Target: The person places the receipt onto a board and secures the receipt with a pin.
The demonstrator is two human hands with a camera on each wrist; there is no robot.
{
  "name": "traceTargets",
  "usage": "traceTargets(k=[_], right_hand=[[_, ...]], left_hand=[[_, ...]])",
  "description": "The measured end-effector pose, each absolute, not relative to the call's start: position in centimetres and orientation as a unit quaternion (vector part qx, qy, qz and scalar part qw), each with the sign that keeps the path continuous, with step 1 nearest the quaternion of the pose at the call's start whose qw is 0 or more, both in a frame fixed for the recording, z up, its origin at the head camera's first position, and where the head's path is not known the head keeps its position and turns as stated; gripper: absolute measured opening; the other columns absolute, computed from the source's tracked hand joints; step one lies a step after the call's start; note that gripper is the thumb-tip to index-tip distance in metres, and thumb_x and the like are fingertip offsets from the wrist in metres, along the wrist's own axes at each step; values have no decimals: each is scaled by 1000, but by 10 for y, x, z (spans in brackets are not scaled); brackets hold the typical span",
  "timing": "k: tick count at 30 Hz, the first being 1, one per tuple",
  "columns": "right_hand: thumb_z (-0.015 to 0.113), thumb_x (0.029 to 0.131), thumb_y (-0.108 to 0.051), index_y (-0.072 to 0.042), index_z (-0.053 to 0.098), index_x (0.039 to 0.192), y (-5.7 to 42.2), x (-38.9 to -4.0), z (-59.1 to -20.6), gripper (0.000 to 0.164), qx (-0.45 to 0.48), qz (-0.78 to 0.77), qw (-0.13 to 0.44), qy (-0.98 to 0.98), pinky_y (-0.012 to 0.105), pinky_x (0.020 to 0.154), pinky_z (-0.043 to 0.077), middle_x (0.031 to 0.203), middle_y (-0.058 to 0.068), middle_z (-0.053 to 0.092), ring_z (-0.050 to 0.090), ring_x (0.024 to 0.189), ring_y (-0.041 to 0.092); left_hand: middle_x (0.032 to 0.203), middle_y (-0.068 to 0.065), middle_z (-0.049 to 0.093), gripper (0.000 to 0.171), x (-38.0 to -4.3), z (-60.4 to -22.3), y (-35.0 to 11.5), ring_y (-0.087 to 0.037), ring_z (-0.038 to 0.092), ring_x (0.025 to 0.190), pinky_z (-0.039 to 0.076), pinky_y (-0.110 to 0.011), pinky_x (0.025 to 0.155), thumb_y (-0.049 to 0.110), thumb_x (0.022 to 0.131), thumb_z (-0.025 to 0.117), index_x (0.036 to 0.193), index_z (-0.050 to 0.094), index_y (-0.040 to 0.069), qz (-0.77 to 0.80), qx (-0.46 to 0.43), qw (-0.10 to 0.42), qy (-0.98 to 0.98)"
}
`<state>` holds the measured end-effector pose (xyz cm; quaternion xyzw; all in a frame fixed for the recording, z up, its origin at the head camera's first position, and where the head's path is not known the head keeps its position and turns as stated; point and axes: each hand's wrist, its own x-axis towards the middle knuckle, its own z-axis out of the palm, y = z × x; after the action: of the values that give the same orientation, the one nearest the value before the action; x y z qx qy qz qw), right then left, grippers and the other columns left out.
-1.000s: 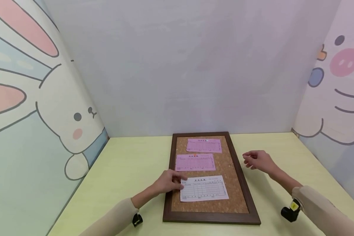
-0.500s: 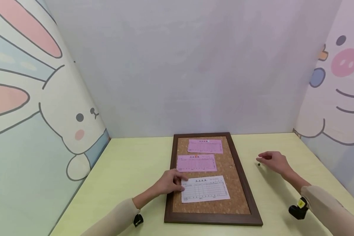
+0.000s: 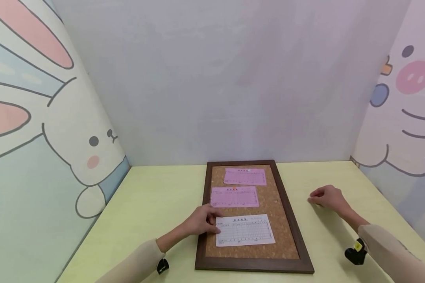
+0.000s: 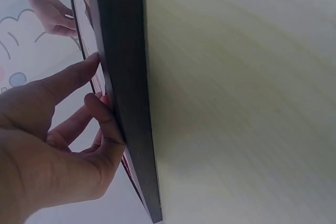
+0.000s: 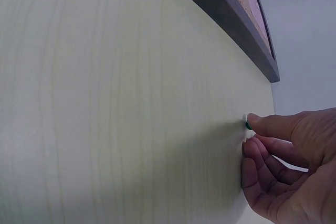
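Observation:
A white printed form [image 3: 245,231] lies on the lower part of a framed corkboard [image 3: 287,239]. My left hand [image 3: 201,220] rests at the form's left edge, thumb and fingertips touching it and the board. In the left wrist view, the thumb [image 4: 79,77] and bent fingers meet the board just inside the dark frame [image 4: 123,77]. To the right of the board, my right hand [image 3: 330,198] is down at the tabletop. It pinches a small green pushpin [image 5: 248,125], mostly covered by the thumb and fingers.
Two pink forms, an upper one [image 3: 246,177] with a white pin and a lower one [image 3: 235,197] with an orange pin, are on the corkboard. The pale yellow table [image 3: 163,188] meets a plain back wall [image 3: 212,98] and cartoon-printed side walls.
My right hand has moved right, away from the board's edge, and down to the small dark pin seen on the table, which it now pinches. The left hand has stayed at the white form.

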<state>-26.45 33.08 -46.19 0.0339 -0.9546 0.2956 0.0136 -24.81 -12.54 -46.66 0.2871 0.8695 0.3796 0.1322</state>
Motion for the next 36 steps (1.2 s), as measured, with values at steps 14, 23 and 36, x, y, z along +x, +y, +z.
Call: traceTargets(k=[14, 23, 36], right_hand=[[67, 87, -19, 1, 73, 89, 328, -267, -459, 21, 45, 283, 16, -958, 27, 54, 39, 66, 2, 67, 50, 56, 11], [65, 89, -14, 2, 72, 92, 276, -259, -446, 18, 111, 343, -23, -932, 25, 53, 50, 75, 8, 70, 64, 66, 17], [67, 88, -14, -6, 71, 79, 173, -249, -455, 13, 249, 371, -88, -890, 18, 48, 35, 64, -3, 58, 45, 56, 4]], left_hand=[[90, -7, 51, 37, -248, -467, -125, -10, 49, 68, 39, -16, 56, 9, 74, 80, 109, 68, 6, 375, 288, 128, 872], [92, -10, 52, 38, -246, -466, -128, -9, 49, 68, 40, -16, 57, 8, 73, 81, 109, 68, 4, 375, 287, 129, 872], [93, -10, 53, 38, -248, -465, -125, -9, 49, 68, 39, -17, 57, 7, 73, 81, 109, 69, 4, 367, 293, 130, 873]])
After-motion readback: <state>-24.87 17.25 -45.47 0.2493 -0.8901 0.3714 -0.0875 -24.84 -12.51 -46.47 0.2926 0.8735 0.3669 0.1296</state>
